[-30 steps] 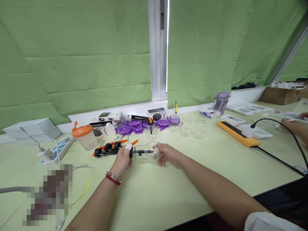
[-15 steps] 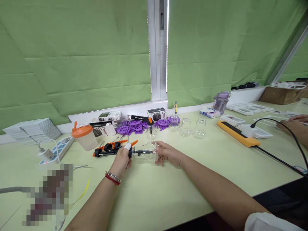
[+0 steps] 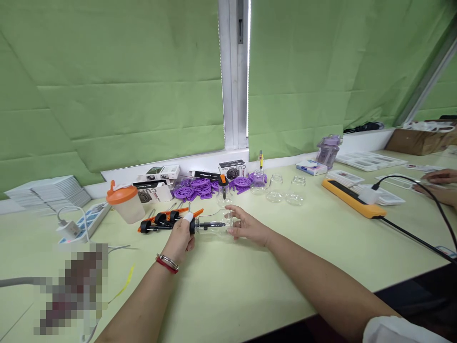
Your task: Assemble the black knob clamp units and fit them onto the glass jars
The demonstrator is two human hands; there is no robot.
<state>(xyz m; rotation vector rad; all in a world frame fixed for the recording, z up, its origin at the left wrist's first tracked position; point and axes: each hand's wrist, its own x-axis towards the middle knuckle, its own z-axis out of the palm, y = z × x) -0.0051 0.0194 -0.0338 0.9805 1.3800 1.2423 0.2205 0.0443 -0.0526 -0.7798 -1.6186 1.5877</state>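
My left hand (image 3: pixel 181 236) grips the black cap end (image 3: pixel 192 226) of a clear glass bottle (image 3: pixel 215 217) that lies sideways above the table. A thin black stem (image 3: pixel 212 224) runs inside the bottle from the cap. My right hand (image 3: pixel 248 226) curls its fingers around the bottle's wide base. Left of the bottle lie several black caps (image 3: pixel 162 219) with orange levers and metal spouts. Behind it, an upright glass bottle (image 3: pixel 224 199) carries a black and orange top. More clear glass bottles (image 3: pixel 276 193) stand to the right.
Purple plastic parts (image 3: pixel 200 189) are heaped before printed boxes (image 3: pixel 155 191). An orange-lidded cup (image 3: pixel 124 205) and a white power strip (image 3: pixel 94 216) stand left. On the right are a yellow power strip (image 3: pixel 352 197), its black cable, white trays (image 3: pixel 369 161), and another person's hands (image 3: pixel 441 183).
The fingers of my right hand have shifted on the bottle's base, with the index finger raised higher. The bottle has moved slightly left. The other person's hands have moved right.
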